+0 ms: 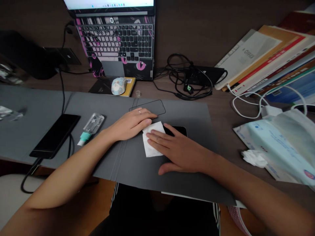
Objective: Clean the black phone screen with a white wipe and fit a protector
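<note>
My right hand (177, 149) lies flat with its fingers stretched out, pressing a white tissue (150, 149) onto a black phone (179, 130) that is mostly hidden under hand and tissue. My left hand (131, 124), a ring on one finger, rests on the grey mat (137, 170) with its fingertips against the phone's left end and the tissue's edge; the fingers are held loosely together. A clear screen protector with a black border (152, 106) lies just beyond the left hand.
Another black phone (55, 135) with a cable and a small spray bottle (90, 128) lie at the left. A laptop (118, 39), a mouse (118, 86), tangled black cables (192, 78), stacked books (270, 59), a tissue pack (280, 144) and a crumpled tissue (253, 158) surround the mat.
</note>
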A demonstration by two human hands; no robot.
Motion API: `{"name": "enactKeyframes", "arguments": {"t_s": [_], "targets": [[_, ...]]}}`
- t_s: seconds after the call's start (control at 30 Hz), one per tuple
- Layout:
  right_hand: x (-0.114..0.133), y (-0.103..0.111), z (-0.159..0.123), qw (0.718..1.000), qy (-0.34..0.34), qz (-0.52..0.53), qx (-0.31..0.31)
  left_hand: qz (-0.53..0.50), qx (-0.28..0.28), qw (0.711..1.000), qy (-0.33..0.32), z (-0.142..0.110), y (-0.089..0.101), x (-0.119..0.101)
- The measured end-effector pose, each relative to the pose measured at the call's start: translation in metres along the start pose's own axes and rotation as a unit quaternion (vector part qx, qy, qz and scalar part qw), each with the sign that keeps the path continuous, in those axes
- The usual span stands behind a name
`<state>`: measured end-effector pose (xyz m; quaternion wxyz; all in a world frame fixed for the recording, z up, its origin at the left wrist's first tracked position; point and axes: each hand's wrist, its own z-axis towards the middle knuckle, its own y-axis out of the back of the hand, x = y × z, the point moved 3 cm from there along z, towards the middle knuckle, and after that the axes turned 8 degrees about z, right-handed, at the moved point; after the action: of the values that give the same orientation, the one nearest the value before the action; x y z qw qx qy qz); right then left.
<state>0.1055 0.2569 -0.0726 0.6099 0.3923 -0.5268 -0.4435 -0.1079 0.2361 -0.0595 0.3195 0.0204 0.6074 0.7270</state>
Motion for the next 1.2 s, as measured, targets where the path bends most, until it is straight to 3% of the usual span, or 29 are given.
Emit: {"name": "enactKeyframes", "arguments": {"t_s": [0.73,0.87,1.2], "targets": [[0.0013,-0.0012,0.0003,1.0,0.001,-0.009,0.007,0.001,0.009,1.0,0.001,0.0004,-0.0005,-0.0007],[-0.0018,-0.0005,0.0006,0.999,-0.036,-0.018,-0.007,-0.001,0.014,1.0,0.003,0.0002,-0.0003,-0.0009],[-0.0006,-0.0003,-0.0001,1.0,-0.009,-0.005,0.0,0.001,0.023,1.0,0.004,-0.0002,-0.0001,-0.0005]]}}
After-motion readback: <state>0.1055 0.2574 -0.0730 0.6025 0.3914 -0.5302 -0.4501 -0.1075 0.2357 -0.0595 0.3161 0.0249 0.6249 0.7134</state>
